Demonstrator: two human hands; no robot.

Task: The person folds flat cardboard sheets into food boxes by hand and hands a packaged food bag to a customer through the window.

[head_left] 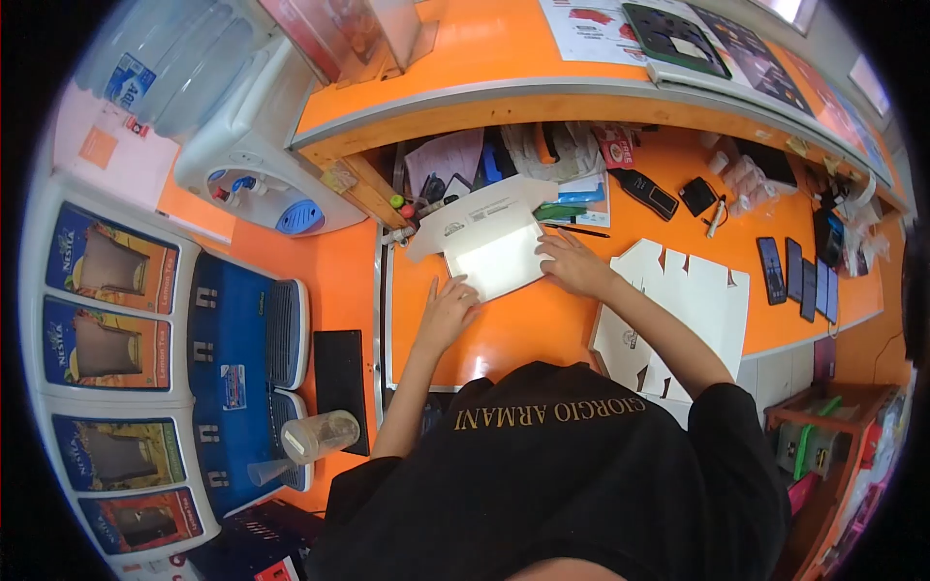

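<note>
A white cardboard box (pixel 499 259), partly folded, lies on the orange counter in front of me, its printed lid flap (pixel 477 215) standing up at the far side. My left hand (pixel 453 308) grips the near left corner, fingers curled at the wall. On the right side wall, my right hand (pixel 572 263) is closed with its fingers over the edge. Parts of both hands' fingertips are hidden by the cardboard. Beside my right forearm lie flat white cardboard blanks (pixel 678 300) with cut slots, partly covered by that arm.
Under the raised orange shelf (pixel 465 102) are a black device (pixel 643 194), a dark pen (pixel 581 230) and assorted clutter. Several phones (pixel 771 271) lie at right. A water dispenser (pixel 262 155) and a drinks machine (pixel 232 358) stand at left, near a clear plastic jar (pixel 325 436).
</note>
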